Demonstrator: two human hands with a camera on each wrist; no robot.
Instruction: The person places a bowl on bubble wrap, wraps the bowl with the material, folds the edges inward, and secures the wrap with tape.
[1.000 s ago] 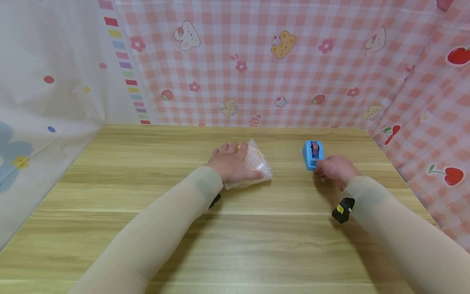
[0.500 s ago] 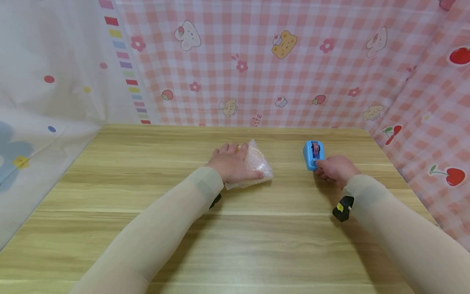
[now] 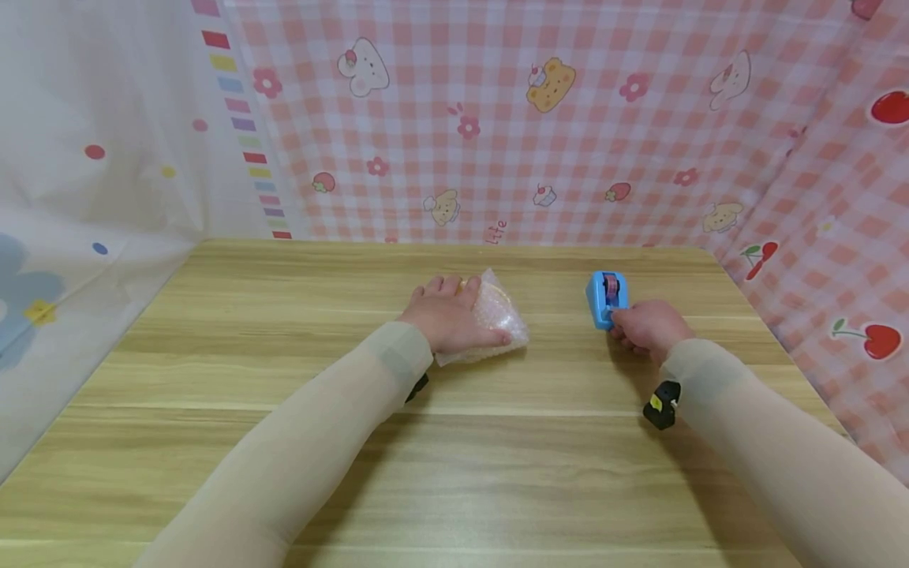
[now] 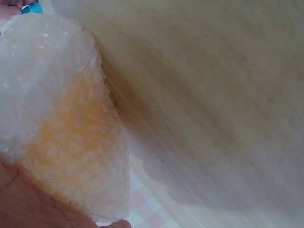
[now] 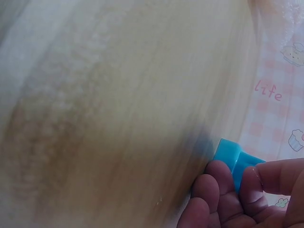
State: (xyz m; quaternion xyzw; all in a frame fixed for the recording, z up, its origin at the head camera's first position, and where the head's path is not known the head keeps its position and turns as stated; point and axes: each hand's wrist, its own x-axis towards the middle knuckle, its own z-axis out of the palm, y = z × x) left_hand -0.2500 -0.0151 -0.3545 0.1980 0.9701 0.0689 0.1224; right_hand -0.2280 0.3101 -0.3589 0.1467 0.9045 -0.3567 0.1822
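"Clear bubble wrap, that packet [image 3: 497, 312], straight off at twelve o'clock on the wooden table [image 3: 454, 481], with the left hand [image 3: 450, 317] laid across it. Why use a whole palm?"

"To stop the wrap sliding or springing up, I'd guess. The fingers lie stretched forward and the thumb points out to its four o'clock corner, so it's pressed flat rather than clutched"

"And inside?"

"Something orange-yellow [image 4: 76, 128] shows through, but the bubbles blur it; I can't tell what it is"

"The right hand [image 3: 652, 325] is well apart from the other, over towards one o'clock"

"Yes, at the near end of the blue tape dispenser [image 3: 596, 301]. Thumb and forefinger look pinched on the free end of the tape [image 3: 611, 285], though the strip itself is too small to be sure of. That end faces the person, probably so it's easy to reach"

"Any brand on it?"

"None I can read. The black box [image 3: 662, 405] at the right wrist has a yellow patch, too small to make out. The one word I can read is "life" [image 3: 496, 232], in pink on the checked cloth [image 3: 412, 134] at the back, a touch past twelve o'clock"
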